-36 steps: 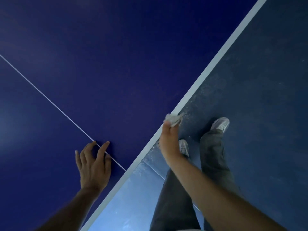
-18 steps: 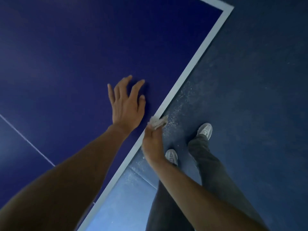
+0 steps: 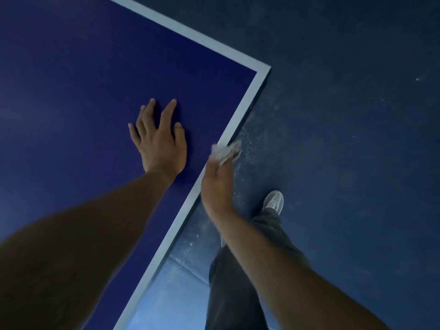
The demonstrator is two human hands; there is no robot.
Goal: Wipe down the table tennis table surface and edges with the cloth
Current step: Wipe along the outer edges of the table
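Blue table [image 3: 71, 91], two hands, one cloth [image 3: 225, 151]

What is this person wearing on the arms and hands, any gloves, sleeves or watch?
Nothing shows on either arm. The left hand and right hand are bare, with no gloves, rings or watch visible, and both forearms are uncovered as far as the frame shows, so any sleeves end out of view. Below are dark grey trousers and a light grey shoe.

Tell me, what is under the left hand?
The left hand lies flat, fingers spread, on the blue table, just inside its white edge line. The patch right beneath the palm is covered, so nothing there can be seen. The cloth is in the right hand.
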